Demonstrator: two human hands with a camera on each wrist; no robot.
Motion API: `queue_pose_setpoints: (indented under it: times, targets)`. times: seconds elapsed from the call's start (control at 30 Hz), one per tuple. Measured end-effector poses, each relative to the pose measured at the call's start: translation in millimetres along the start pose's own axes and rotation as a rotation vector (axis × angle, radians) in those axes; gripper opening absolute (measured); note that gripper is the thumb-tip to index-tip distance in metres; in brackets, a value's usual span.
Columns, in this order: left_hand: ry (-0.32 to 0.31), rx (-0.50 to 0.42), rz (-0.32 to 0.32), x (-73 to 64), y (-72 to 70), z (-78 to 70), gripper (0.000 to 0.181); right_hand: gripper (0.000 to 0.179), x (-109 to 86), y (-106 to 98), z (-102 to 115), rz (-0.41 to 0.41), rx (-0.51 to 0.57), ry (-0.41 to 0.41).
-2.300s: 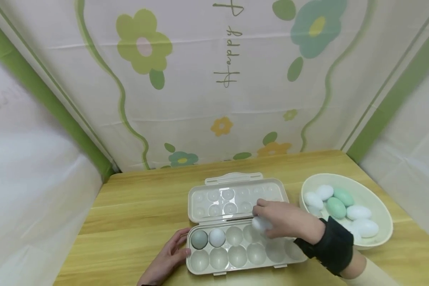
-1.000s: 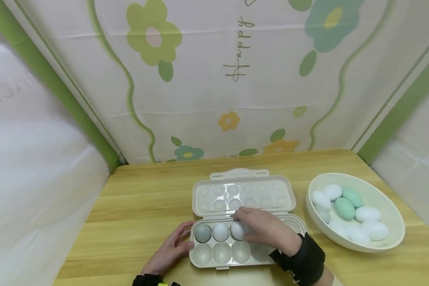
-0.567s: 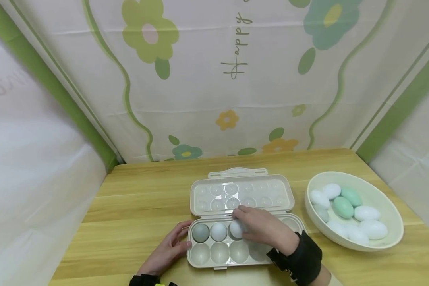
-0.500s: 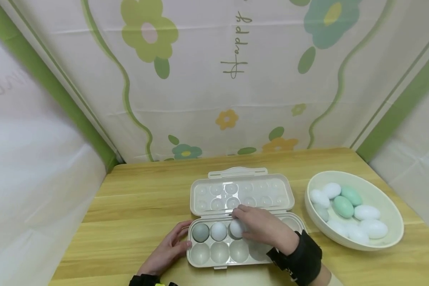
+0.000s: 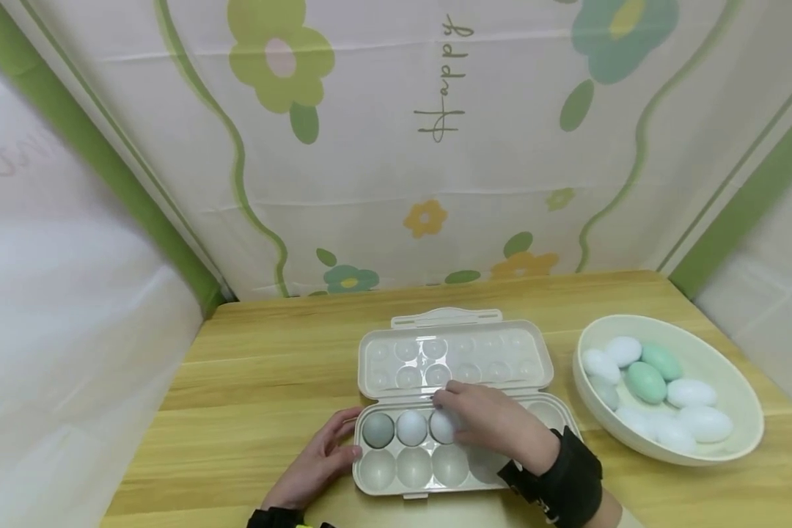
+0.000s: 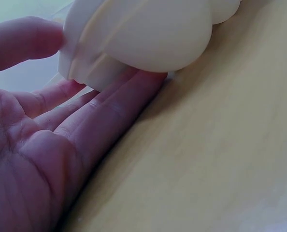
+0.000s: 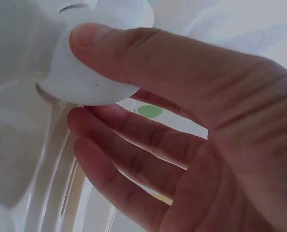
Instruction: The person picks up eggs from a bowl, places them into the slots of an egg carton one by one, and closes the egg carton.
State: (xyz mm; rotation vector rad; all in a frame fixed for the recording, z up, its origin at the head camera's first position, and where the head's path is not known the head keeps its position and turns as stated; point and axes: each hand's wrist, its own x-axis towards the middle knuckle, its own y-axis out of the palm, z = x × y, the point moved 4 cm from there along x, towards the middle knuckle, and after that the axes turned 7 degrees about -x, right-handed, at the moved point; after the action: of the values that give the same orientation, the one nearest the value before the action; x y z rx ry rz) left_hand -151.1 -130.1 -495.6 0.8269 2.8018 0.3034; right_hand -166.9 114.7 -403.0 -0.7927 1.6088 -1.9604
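Right hand (image 5: 496, 422): I see its grip clamped on a white egg (image 5: 444, 426).
White egg: in the third cup from the left, far row of the egg box (image 5: 414, 469).
Left of it: a second white egg (image 5: 411, 427), then a gray egg (image 5: 378, 430).
Left hand (image 5: 313, 466): I see thumb and fingers apart, touching the box's left end.
Bowl (image 5: 742, 411): on the table (image 5: 270, 374), right side, holding white eggs (image 5: 705, 424) and green eggs (image 5: 647, 383).

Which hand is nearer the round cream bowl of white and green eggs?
Right. The right hand pinches a smooth white egg at the beige plastic egg box, left of the bowl; the left hand is farther, at the box's left end.
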Motion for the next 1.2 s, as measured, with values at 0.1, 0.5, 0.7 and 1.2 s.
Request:
queue_pose_setpoints:
  times: [0.1, 0.5, 0.7, 1.2]
  targets:
    - [0.013, 0.006, 0.007, 0.2, -0.5, 0.6, 0.053, 0.031, -0.1, 0.5, 0.9, 0.01, -0.006, -0.007]
    - [0.012, -0.007, 0.009, 4.2, 2.4, 2.8, 0.052, 0.03, -2.1, 0.4, -1.6, 0.013, -0.05, 0.019]
    - [0.024, -0.009, 0.033, 0.6, 0.1, -0.2, 0.052, 0.027, -2.0, -0.1, 1.9, -0.003, -0.034, 0.005]
    - [0.068, 0.032, 0.084, 0.0, -1.3, -0.4, 0.052, 0.033, -7.1, -5.5, -1.2, 0.002, -0.069, 0.017]
